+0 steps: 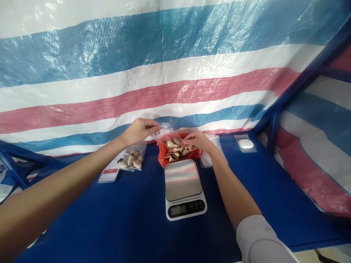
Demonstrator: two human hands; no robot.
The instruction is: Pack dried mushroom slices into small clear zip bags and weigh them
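Observation:
My left hand (144,129) pinches the edge of a clear plastic bag (166,128) at the back of the table. Cream and dark-brown pieces (174,143) show at the bag's lower part, over an open red plastic bag (162,152) that holds more of them. My right hand (197,141) is over the red bag's right side, its fingers closed near the clear bag; what they grip is too small to make out. Just in front of the red bag lies a white kitchen scale (183,182) with a bare mirrored plate.
Left of the red bag, a filled clear bag (133,160) lies against a phone (109,174). Flat clear bags (207,159) are partly under my right arm. A white oval object (245,144) rests on a small bag at right. Striped sheeting (164,84) hangs behind the blue table (131,219).

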